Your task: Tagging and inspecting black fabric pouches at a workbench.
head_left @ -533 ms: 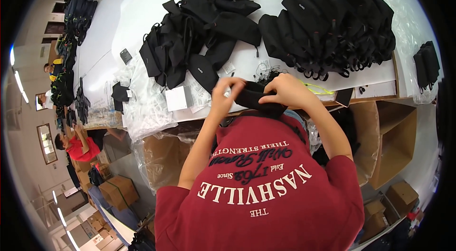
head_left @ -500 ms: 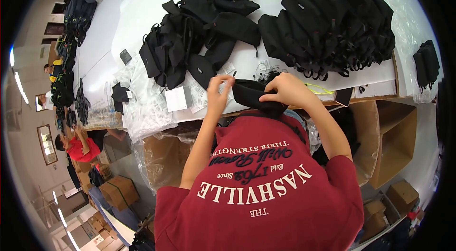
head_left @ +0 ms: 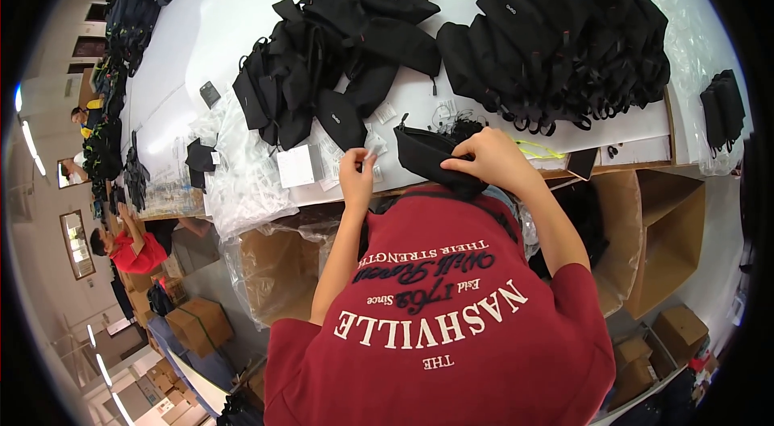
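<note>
My right hand (head_left: pixel 493 158) grips a black fabric pouch (head_left: pixel 426 153) by its right side. The pouch leans against my front at the table edge, its zipped edge up and a pull tab at its left end. My left hand (head_left: pixel 355 178) is closed in a pinch, apart from the pouch, with a small whitish slip (head_left: pixel 372 154) at its fingertips. Beside that hand lie a stack of white cards (head_left: pixel 299 166) and several loose small slips or packets. A black pouch with a small white mark (head_left: pixel 340 117) lies just beyond.
A loose heap of black pouches (head_left: pixel 314 51) spreads ahead, and a taller pile (head_left: pixel 556 31) stands at the right. Clear plastic bags (head_left: pixel 246 184) cover the table's left front. A phone-like dark slab (head_left: pixel 582 163) rests near the right edge. Cardboard boxes (head_left: pixel 665 236) sit below; other people work far left.
My left hand has left the pouch's left end and moved left and down, its fingers now pinched on a small whitish slip. My right hand keeps its grip on the pouch.
</note>
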Available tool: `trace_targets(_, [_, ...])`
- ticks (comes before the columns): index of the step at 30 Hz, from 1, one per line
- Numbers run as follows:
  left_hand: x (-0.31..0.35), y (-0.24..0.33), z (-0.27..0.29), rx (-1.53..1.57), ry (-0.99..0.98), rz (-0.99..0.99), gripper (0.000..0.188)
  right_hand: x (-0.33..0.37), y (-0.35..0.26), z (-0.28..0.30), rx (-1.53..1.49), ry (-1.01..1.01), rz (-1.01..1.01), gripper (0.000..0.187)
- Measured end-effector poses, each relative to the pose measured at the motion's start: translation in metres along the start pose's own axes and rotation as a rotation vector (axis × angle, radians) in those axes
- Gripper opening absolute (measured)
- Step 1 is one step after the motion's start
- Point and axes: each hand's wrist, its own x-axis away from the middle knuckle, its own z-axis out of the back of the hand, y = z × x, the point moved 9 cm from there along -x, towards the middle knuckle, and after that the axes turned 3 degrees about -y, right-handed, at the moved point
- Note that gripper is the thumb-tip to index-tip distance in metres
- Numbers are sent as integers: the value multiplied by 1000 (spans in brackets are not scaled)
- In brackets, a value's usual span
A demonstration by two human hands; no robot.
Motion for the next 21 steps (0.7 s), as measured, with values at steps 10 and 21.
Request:
trace_targets(10, [-17, 164, 25, -96, -191, -480, 28, 11, -28, 3, 183, 43, 109, 28])
trace_targets(21, [7, 95, -36, 1589, -477, 402, 57, 13, -69, 35, -63, 501, 293, 20])
